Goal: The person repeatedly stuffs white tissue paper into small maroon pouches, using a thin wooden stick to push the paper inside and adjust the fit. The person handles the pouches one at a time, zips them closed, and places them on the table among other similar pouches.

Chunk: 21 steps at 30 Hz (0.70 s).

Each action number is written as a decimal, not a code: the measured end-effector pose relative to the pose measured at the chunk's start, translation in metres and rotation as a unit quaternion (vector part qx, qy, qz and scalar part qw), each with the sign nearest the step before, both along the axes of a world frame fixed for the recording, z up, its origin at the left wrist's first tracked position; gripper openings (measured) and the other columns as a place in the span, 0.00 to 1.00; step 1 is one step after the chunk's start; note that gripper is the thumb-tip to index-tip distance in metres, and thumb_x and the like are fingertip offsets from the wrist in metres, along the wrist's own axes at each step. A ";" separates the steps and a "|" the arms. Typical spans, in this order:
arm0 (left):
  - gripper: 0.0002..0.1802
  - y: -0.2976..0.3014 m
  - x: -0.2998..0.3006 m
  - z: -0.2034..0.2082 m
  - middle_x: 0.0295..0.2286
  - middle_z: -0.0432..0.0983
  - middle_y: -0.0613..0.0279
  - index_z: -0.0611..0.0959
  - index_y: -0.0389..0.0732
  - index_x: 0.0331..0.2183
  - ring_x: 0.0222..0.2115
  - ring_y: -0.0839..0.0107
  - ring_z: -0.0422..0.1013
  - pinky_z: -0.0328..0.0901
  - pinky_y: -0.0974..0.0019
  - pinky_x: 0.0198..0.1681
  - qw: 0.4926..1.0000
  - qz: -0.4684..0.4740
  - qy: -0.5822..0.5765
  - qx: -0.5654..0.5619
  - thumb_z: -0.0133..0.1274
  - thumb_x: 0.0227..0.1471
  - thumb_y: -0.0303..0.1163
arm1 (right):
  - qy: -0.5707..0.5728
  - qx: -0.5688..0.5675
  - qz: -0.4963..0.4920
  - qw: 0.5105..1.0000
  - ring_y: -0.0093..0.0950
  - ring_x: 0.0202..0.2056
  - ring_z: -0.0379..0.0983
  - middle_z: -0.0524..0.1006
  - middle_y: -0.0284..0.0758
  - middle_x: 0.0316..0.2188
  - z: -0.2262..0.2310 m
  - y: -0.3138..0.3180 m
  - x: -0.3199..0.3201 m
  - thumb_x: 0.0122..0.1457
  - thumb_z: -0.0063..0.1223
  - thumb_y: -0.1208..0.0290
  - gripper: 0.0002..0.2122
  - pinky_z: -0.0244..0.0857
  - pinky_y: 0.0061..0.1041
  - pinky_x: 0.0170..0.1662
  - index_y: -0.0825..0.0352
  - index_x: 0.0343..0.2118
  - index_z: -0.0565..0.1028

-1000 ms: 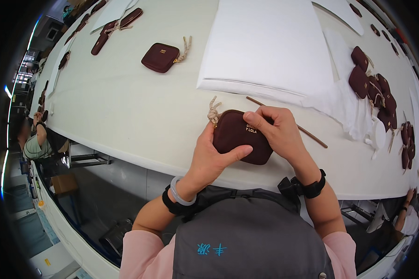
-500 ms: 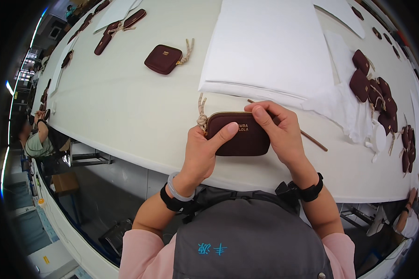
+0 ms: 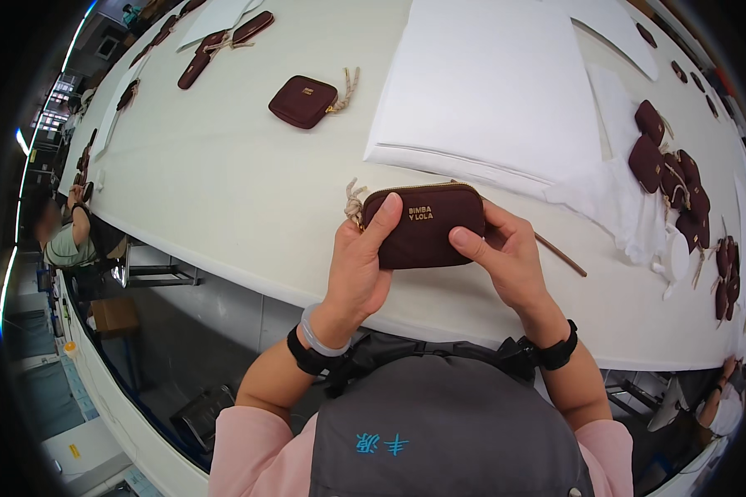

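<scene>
A long off-white surface (image 3: 224, 182) sweeps across the view, carrying everything on it. The biggest thing lying there is a stack of white sheets (image 3: 489, 91), with crumpled white wrapping (image 3: 617, 195) to its right. Beyond that wrapping, a cluster of dark maroon pouches (image 3: 645, 163) lies in a loose heap. Near the front edge, the left hand (image 3: 360, 261) grips the left end of a maroon pouch (image 3: 427, 240), thumb pressed on its front; the right hand (image 3: 510, 253) grips the right end, thumb near the lower corner. This held pouch is above the surface, in front of the white stack, its zipped edge uppermost. A similar single pouch (image 3: 303, 102) lies left of the stack. A thin brown rod (image 3: 562, 254) slants out behind the right hand. Smallest is the knotted beige cord (image 3: 354, 201) at the held pouch's left end
</scene>
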<state>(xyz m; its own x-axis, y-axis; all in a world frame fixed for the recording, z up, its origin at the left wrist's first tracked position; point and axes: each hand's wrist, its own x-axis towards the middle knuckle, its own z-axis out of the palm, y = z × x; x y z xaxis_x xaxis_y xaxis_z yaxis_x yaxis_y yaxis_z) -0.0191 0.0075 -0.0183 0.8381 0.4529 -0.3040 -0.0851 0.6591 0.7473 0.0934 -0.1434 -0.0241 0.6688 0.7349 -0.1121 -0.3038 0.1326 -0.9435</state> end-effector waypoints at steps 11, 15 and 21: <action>0.23 -0.008 -0.003 0.006 0.46 0.78 0.58 0.74 0.34 0.53 0.46 0.71 0.74 0.71 0.64 0.52 0.997 -0.039 -0.036 0.055 0.61 0.57 0.26 | 0.029 -0.037 -0.014 0.999 0.22 0.28 0.77 0.80 0.36 0.28 0.004 -0.009 0.000 0.61 0.64 0.61 0.17 0.73 0.21 0.30 0.74 0.37 0.79; 0.20 -0.007 -0.006 0.002 0.45 0.78 0.57 0.76 0.34 0.52 0.46 0.71 0.75 0.71 0.64 0.51 0.999 -0.044 -0.027 0.010 0.58 0.61 0.31 | 0.069 -0.014 -0.024 0.997 0.20 0.28 0.76 0.80 0.34 0.28 0.006 -0.007 0.001 0.62 0.62 0.61 0.16 0.72 0.20 0.31 0.73 0.37 0.80; 0.21 -0.010 -0.003 0.008 0.45 0.79 0.57 0.78 0.35 0.50 0.46 0.70 0.76 0.71 0.63 0.51 0.996 -0.042 -0.030 -0.068 0.48 0.67 0.43 | -0.057 -0.049 -0.051 0.996 0.15 0.28 0.71 0.80 0.30 0.30 -0.003 -0.013 0.001 0.64 0.60 0.59 0.16 0.66 0.17 0.35 0.72 0.36 0.81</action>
<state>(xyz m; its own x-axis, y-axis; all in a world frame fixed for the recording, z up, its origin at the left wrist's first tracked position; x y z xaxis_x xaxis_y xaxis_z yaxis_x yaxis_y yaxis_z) -0.0222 -0.0022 -0.0106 0.8897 0.3382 -0.3067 -0.0669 0.7611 0.6451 0.0940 -0.1566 -0.0274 0.7520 0.6517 -0.0988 -0.1842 0.0638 -0.9808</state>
